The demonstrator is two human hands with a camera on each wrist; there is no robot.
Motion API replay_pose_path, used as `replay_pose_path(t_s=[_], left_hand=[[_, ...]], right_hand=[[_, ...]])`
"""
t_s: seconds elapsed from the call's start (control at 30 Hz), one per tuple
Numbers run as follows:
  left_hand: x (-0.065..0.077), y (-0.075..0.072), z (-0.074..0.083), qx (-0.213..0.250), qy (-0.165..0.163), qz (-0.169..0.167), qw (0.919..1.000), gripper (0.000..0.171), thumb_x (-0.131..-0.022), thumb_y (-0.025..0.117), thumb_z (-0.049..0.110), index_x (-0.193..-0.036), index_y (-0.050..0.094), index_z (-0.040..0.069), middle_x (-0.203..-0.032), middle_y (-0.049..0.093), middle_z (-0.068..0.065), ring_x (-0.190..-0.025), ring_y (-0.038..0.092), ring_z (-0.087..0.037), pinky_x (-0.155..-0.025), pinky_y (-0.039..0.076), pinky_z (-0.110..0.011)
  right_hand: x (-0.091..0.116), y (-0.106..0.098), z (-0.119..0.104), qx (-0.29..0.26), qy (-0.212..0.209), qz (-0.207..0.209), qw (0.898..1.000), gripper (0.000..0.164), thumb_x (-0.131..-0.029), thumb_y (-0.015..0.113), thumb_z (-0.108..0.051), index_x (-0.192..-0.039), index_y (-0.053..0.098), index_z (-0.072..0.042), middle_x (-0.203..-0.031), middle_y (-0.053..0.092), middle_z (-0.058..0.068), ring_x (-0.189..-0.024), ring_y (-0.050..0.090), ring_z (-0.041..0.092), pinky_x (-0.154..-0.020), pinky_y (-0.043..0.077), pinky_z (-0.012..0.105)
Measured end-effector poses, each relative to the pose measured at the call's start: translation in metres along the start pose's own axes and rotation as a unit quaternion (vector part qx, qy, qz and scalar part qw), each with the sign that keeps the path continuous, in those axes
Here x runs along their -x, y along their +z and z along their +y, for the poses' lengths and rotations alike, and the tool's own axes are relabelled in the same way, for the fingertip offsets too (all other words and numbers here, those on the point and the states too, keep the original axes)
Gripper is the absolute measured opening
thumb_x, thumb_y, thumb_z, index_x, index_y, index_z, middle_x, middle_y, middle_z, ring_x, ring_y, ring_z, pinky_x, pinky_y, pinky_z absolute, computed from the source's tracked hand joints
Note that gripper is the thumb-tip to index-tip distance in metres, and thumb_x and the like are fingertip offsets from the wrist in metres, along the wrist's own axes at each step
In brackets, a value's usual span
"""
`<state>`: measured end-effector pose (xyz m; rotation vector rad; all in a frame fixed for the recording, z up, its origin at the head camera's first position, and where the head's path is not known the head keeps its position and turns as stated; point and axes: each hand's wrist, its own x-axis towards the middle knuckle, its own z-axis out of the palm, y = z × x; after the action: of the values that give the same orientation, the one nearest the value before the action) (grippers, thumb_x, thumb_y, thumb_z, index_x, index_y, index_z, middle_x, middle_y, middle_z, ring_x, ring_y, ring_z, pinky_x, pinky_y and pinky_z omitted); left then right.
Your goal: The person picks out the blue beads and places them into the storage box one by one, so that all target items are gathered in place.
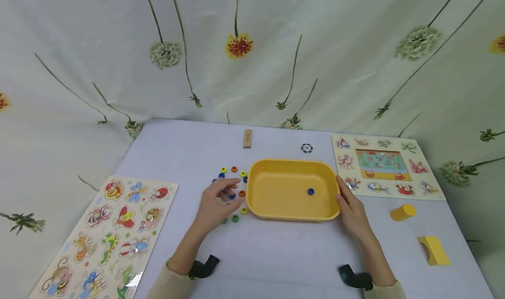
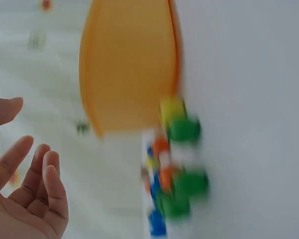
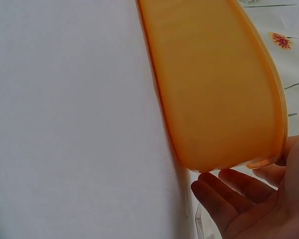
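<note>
A yellow plastic tray (image 1: 292, 213) stands mid-table with one blue bead (image 1: 311, 191) inside. To its left lie several small beads, among them an orange bead (image 1: 242, 193), a yellow bead (image 1: 243, 211) and a green bead (image 1: 235, 218). Over these beads hovers my left hand (image 1: 215, 204), thumb and fingers apart. The left wrist view shows nothing between the fingers of the left hand (image 2: 32, 199), and the beads there are blurred. At the tray's right end my right hand (image 1: 352, 211) holds the rim. In the right wrist view, several fingers of it (image 3: 239, 191) extend beside the outer wall.
A puzzle board with insects (image 1: 118, 233) lies at left, another with sea animals (image 1: 426, 189) at back right. Near the back are a small wooden block (image 1: 247, 139) and a round chip (image 1: 306, 148). A yellow cylinder (image 1: 403, 212) and arch block (image 1: 435, 250) lie at right.
</note>
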<state>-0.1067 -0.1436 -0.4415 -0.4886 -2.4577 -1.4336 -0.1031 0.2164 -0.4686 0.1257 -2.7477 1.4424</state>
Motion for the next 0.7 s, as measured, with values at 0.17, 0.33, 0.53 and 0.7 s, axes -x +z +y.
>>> replay_pose_path(t_s=[0.17,0.33,0.53,0.7], left_hand=[[0.027,-0.035,-0.071,-0.039,-0.061,0.090,0.9933,0.047,-0.073,0.072,0.027,-0.117,0.057,0.020,-0.099,0.057,-0.002,-0.082,0.048,-0.005,-0.065,0.040,-0.014],[0.042,-0.046,-0.094,-0.035,-0.117,0.086,0.9888,0.051,-0.072,0.072,0.030,-0.120,0.054,0.026,-0.103,0.057,0.002,-0.084,0.049,-0.005,-0.066,0.040,-0.012],[0.047,-0.047,-0.073,-0.010,-0.190,0.018,0.9816,0.057,-0.070,0.074,0.032,-0.121,0.052,0.020,-0.106,0.055,-0.001,-0.085,0.049,-0.012,-0.070,0.042,-0.013],[0.050,-0.049,-0.069,-0.028,-0.221,-0.020,0.9746,0.056,-0.068,0.076,0.027,-0.119,0.053,0.020,-0.101,0.053,0.001,-0.086,0.049,-0.013,-0.074,0.042,-0.017]], right_hand=[[-0.001,0.002,0.004,0.006,0.005,0.000,1.000,0.046,-0.096,0.033,-0.025,-0.141,0.021,-0.026,-0.144,0.027,0.001,-0.131,0.027,0.024,-0.100,0.026,0.041],[-0.001,0.001,0.002,0.010,-0.003,0.003,1.000,0.046,-0.096,0.034,-0.026,-0.141,0.022,-0.027,-0.144,0.027,0.001,-0.131,0.028,0.024,-0.100,0.026,0.040],[0.000,0.000,0.001,0.005,-0.006,0.007,1.000,0.046,-0.096,0.035,-0.024,-0.140,0.022,-0.028,-0.144,0.027,0.003,-0.131,0.027,0.027,-0.100,0.025,0.042],[0.001,0.002,0.002,0.011,0.001,0.002,1.000,0.046,-0.096,0.033,-0.026,-0.141,0.021,-0.028,-0.144,0.027,0.001,-0.131,0.027,0.025,-0.101,0.026,0.037]])
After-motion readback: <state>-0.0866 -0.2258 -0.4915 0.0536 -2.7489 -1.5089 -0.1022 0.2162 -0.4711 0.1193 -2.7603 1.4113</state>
